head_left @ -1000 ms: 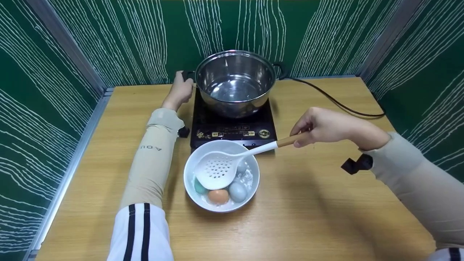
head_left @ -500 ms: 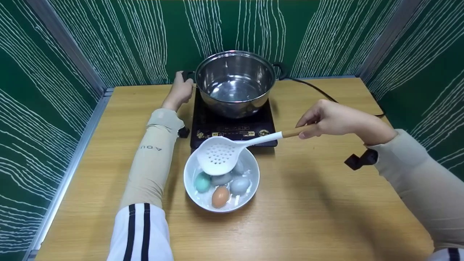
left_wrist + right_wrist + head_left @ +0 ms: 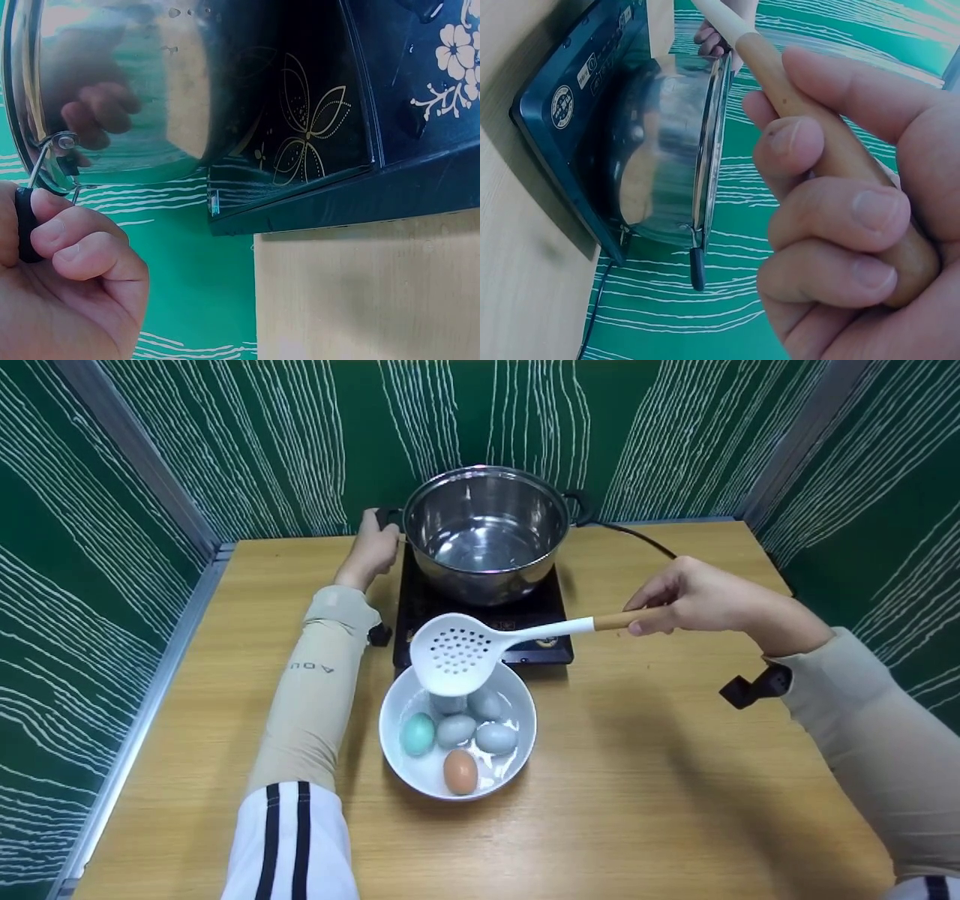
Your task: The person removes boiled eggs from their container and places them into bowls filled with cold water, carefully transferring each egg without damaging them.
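Observation:
My left hand (image 3: 371,551) grips the black left handle (image 3: 26,225) of a shiny steel pot (image 3: 487,585), its fingers curled round it in the left wrist view. With my right hand (image 3: 694,600) I hold a white skimmer (image 3: 454,656) by its wooden handle (image 3: 817,124). Its perforated head is tilted and bears nothing, overlapping the far rim of a white bowl (image 3: 394,761) in the head view. Inside the bowl lie a teal egg (image 3: 418,733), a brown egg (image 3: 460,771) and several pale blue eggs (image 3: 496,738). The skimmer hides part of one pale egg.
The pot stands on a black induction cooktop (image 3: 409,600) at the back of the wooden table (image 3: 637,810). A black cord (image 3: 637,536) runs off to the right. Green walls (image 3: 285,442) with white lines enclose the back and sides.
My right hand has drawn the skimmer up from the bowl, away from me and slightly right. More eggs show in the bowl, and the brown one has shifted. My left hand stays on the pot handle.

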Tool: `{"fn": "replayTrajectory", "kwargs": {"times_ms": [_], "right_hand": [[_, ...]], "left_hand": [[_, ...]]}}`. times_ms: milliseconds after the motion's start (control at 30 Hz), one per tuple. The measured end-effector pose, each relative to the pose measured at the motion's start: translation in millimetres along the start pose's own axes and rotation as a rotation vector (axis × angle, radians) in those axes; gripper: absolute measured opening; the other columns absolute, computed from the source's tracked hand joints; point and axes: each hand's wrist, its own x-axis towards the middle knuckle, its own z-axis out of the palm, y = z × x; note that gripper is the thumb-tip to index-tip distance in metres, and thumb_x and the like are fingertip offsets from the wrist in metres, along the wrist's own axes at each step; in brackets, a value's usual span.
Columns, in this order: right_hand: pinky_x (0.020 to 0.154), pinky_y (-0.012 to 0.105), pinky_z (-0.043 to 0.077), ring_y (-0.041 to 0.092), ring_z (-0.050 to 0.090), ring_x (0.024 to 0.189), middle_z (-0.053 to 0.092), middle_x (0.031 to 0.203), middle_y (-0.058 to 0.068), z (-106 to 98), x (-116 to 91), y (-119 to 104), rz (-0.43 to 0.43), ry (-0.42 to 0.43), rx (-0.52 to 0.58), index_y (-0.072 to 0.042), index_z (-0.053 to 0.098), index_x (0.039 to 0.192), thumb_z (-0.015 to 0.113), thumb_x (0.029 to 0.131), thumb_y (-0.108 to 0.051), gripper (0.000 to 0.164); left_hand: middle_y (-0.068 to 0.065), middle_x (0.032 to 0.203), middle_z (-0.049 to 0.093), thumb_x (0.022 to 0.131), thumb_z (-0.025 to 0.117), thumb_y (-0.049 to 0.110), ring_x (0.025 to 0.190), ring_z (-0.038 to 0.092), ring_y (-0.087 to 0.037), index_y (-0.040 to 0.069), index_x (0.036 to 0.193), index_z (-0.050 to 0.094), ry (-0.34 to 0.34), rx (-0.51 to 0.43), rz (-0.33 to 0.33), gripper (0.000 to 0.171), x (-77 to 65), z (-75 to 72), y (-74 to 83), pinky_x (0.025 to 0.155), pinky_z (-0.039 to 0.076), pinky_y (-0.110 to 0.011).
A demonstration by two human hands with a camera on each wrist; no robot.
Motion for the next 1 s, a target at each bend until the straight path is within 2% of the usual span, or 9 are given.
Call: {"fn": "replayTrajectory", "kwargs": {"times_ms": [233, 500, 667, 833, 1000], "right_hand": [[0.050, 0.026, 0.040, 0.021, 0.051, 0.066, 0.061, 0.080, 0.006, -1.6, -1.3, 7.8, 0.060, 0.032, 0.047, -0.014, 0.077, 0.105, 0.077, 0.086, -0.026, 0.022], [0.044, 0.024, 0.033, 0.018, 0.043, 0.055, 0.056, 0.072, 0.005, -3.0, -2.4, 16.5, 0.115, 0.075, 0.143, -0.011, 0.076, 0.108, 0.077, 0.086, -0.030, 0.029], [0.043, 0.024, 0.032, 0.015, 0.042, 0.053, 0.055, 0.071, 0.004, -3.8, -4.1, 23.8, 0.132, 0.098, 0.218, -0.009, 0.075, 0.109, 0.077, 0.086, -0.029, 0.031], [0.041, 0.024, 0.030, 0.013, 0.036, 0.047, 0.054, 0.067, 0.002, -5.7, -5.3, 33.8, 0.092, 0.120, 0.287, -0.004, 0.074, 0.110, 0.076, 0.087, -0.027, 0.033], [0.042, 0.024, 0.031, 0.012, 0.037, 0.048, 0.055, 0.067, 0.001, -6.6, -6.3, 41.9, 0.109, 0.154, 0.345, -0.004, 0.073, 0.111, 0.076, 0.087, -0.029, 0.035]], "left_hand": [[-0.004, 0.103, 0.041, 0.106, 0.030, 0.031, 0.059, 0.037, -0.013, 0.022, 0.155, 0.002, 0.014, 0.043, -0.002, 0.057, -2.1, 0.3, 0.5, 0.057, 0.034, -0.028], [-0.005, 0.119, 0.037, 0.105, 0.032, 0.032, 0.058, 0.038, -0.014, 0.026, 0.157, -0.008, 0.042, 0.064, -0.028, 0.066, -2.3, 1.6, 0.2, 0.057, 0.036, -0.027], [-0.005, 0.114, 0.040, 0.105, 0.032, 0.032, 0.059, 0.038, -0.014, 0.026, 0.157, -0.006, 0.035, 0.054, -0.031, 0.065, -1.6, 1.6, -0.2, 0.057, 0.035, -0.027], [-0.004, 0.102, 0.043, 0.105, 0.032, 0.030, 0.057, 0.037, -0.013, 0.026, 0.157, -0.003, 0.026, 0.034, -0.023, 0.063, -0.9, 0.7, -0.2, 0.055, 0.033, -0.027], [-0.002, 0.090, 0.043, 0.106, 0.031, 0.028, 0.054, 0.036, -0.013, 0.025, 0.156, -0.002, -0.006, 0.015, -0.032, 0.060, -5.1, -0.9, 5.7, 0.054, 0.032, -0.027]]}}
